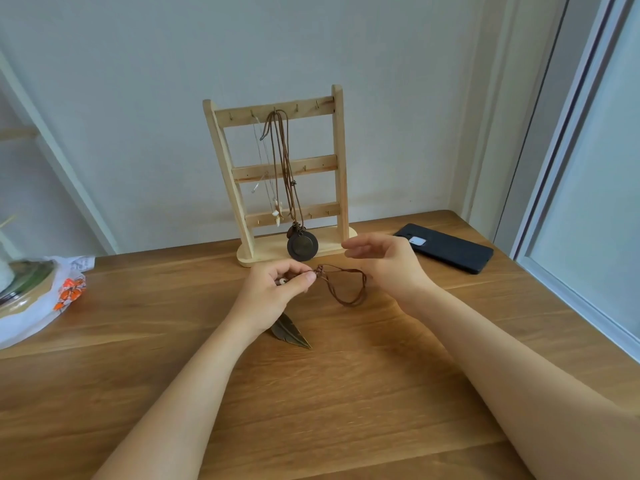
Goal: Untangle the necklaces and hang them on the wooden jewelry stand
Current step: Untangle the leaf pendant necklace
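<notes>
Table point(346, 427), near: feather pendant point(291, 332) lies under left hand point(277, 289), which pinches brown cord necklace point(342, 301) at its knot. Right hand point(384, 265) spread, holding nothing. Wooden jewelry stand point(341, 150) far, behind both hands. Risk: tugging may tighten knot.

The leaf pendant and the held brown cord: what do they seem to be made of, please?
Leaf pendant: probably metal, antique-bronze finish; dull sheen, embossed veins. Brown cord: thin, matte, knotted, limp; perhaps leather or waxed cotton, I cannot tell which.
</notes>
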